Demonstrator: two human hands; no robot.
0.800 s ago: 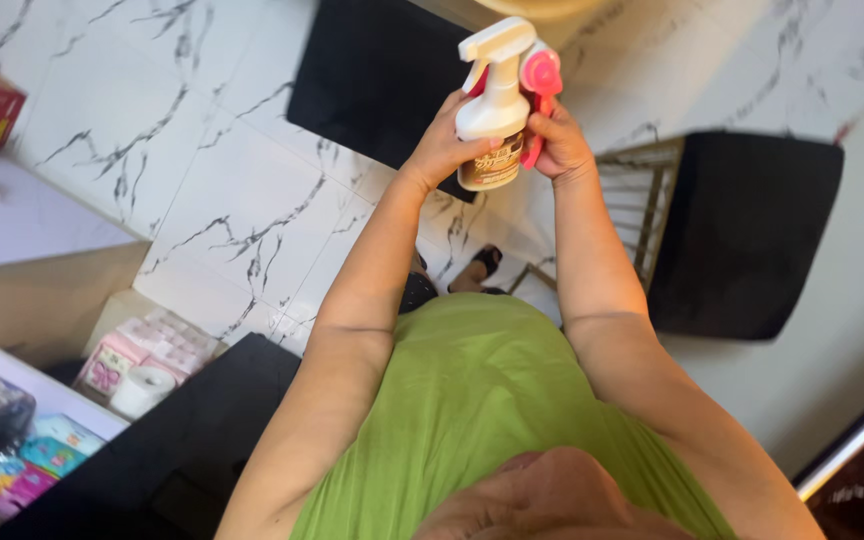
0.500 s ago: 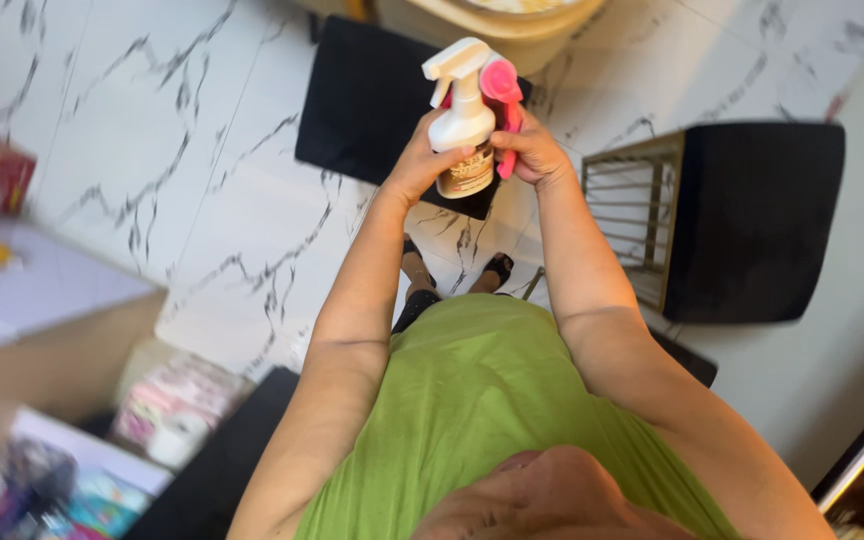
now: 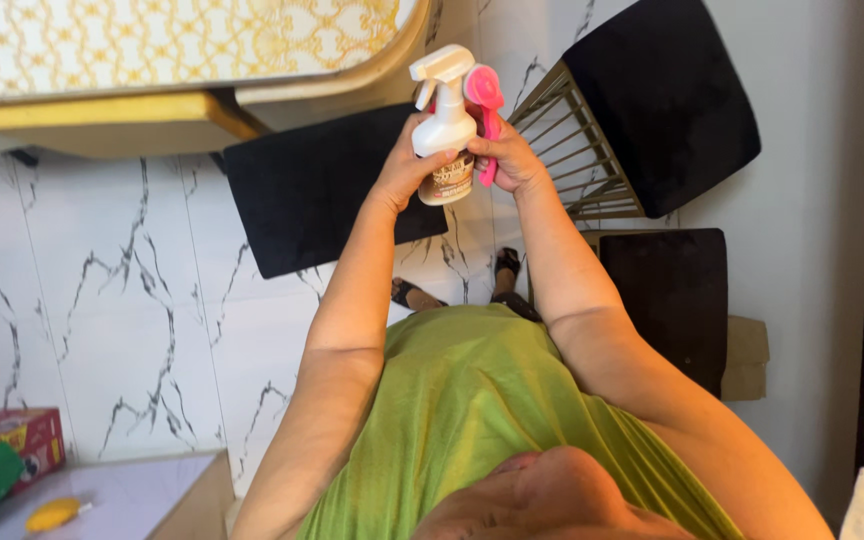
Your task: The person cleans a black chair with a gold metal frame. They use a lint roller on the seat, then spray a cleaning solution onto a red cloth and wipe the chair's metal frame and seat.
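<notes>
Two hands raised in front of the body, holding a spray bottle and a pink tool together above a marble floor.

Beyond the hands lies a gold-patterned table edge (image 3: 192,45), with a black chair seat (image 3: 302,195) below the left hand and another black chair (image 3: 667,95) off to the right of the right hand. The left hand (image 3: 402,170) is wrapped closed around the white spray bottle (image 3: 445,130), which stands upright with its nozzle pointing left. The right hand (image 3: 512,165) is curled shut on a pink round-headed tool (image 3: 485,100), pressed against the bottle's side. No spray is visible and the trigger looks unpressed, so the work appears barely begun.
</notes>
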